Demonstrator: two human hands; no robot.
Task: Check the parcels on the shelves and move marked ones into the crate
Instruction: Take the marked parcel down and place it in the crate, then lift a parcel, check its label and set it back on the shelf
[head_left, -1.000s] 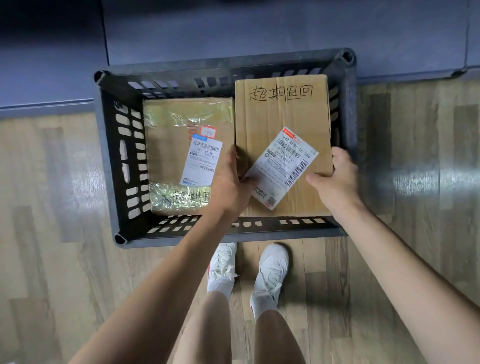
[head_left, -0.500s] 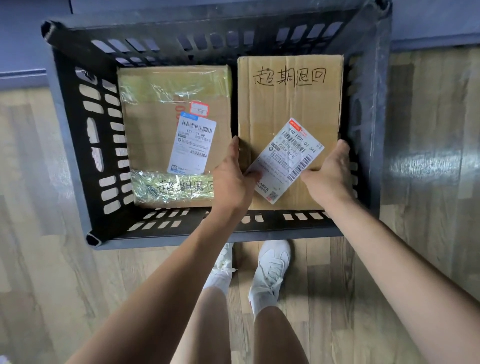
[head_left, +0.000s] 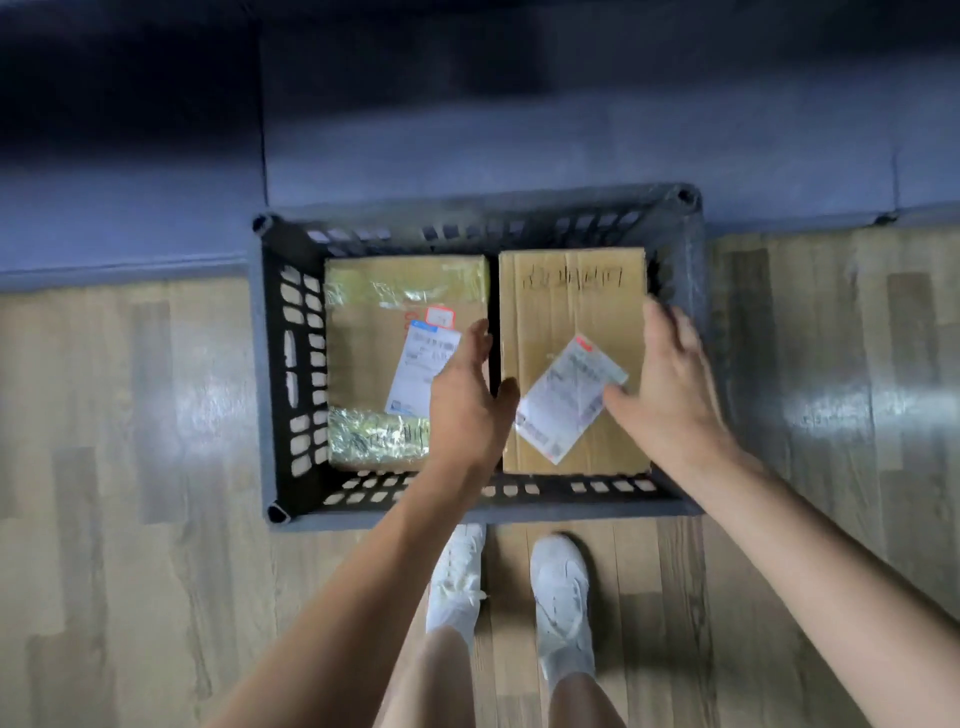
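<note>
A dark slotted plastic crate (head_left: 275, 374) stands on the floor in front of me. Two cardboard parcels lie flat in it side by side. The left parcel (head_left: 363, 338) has shiny tape and a white label. The right parcel (head_left: 566, 306) carries handwritten marks near its far edge and a tilted white label. My left hand (head_left: 465, 400) hovers over the gap between the parcels with fingers straight. My right hand (head_left: 665, 384) is spread over the right parcel's right edge. Neither hand holds anything. The frame is blurred.
The crate sits against a blue-grey base (head_left: 467, 156) that runs across the top of the view. Wood-pattern floor (head_left: 130, 467) lies all round. My two white shoes (head_left: 509, 597) stand just behind the crate's near wall.
Both hands have let go of the right parcel and lifted off it with fingers spread. The parcel lies flat in the crate. My view has pulled back from the crate.
</note>
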